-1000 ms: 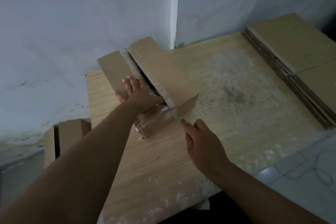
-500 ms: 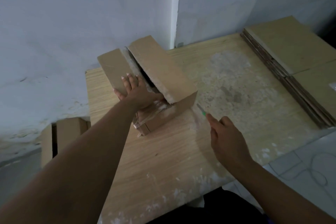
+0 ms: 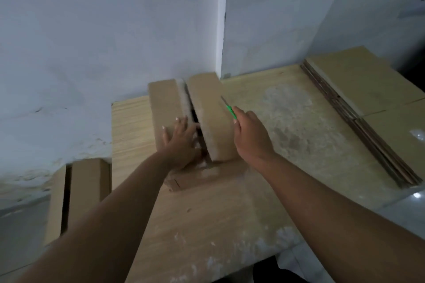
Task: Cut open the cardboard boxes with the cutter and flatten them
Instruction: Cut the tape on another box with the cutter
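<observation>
Pressing the left flap of the cardboard box point(image 3: 163, 103) on the table point(image 3: 230, 213), the left hand point(image 3: 181, 142) lies flat, fingers point(image 3: 178, 123) straight and slightly apart, just beside the box's open slit. At the box's right edge the right hand point(image 3: 250, 138) is curled round the green cutter point(image 3: 230, 111), blade at the raised flap. A slip leftward could catch those fingers, I'd say.
</observation>
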`<state>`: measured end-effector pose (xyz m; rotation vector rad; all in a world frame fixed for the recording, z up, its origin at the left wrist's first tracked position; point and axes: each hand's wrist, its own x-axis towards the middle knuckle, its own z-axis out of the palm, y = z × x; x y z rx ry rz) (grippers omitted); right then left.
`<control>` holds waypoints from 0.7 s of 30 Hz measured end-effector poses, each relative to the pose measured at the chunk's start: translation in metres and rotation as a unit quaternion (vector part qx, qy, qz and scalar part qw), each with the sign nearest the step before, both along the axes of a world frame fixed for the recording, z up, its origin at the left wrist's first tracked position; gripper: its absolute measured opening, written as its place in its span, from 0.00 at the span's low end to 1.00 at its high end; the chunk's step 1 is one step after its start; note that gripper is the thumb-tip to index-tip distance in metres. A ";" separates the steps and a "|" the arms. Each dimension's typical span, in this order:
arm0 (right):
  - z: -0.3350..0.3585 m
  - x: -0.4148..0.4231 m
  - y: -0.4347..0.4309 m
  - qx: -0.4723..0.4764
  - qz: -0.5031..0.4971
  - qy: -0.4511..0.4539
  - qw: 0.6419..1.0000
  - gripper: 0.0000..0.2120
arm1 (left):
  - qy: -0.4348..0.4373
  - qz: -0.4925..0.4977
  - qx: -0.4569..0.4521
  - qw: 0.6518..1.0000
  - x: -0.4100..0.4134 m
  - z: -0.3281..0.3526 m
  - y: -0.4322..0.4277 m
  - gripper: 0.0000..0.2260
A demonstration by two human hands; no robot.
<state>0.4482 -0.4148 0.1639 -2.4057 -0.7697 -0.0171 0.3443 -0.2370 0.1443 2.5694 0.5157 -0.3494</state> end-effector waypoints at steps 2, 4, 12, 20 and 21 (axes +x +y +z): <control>-0.003 0.008 0.000 -0.006 0.006 -0.001 1.000 0.20 | 0.020 -0.083 -0.012 0.996 -0.008 0.003 -0.010 0.33; -0.007 0.011 -0.008 0.002 0.013 0.041 0.999 0.20 | 0.034 -0.154 -0.036 0.987 -0.012 0.004 -0.014 0.28; -0.015 -0.009 -0.048 0.117 -0.052 0.220 0.967 0.12 | 0.113 0.011 -0.175 0.978 0.015 0.056 -0.034 0.35; 0.005 0.074 -0.065 0.031 0.022 0.144 0.989 0.12 | 0.175 -0.151 0.178 0.957 0.041 0.047 -0.091 0.38; 0.008 0.086 -0.066 0.015 0.070 0.105 0.992 0.11 | 0.182 -0.160 0.190 0.951 0.042 0.052 -0.094 0.37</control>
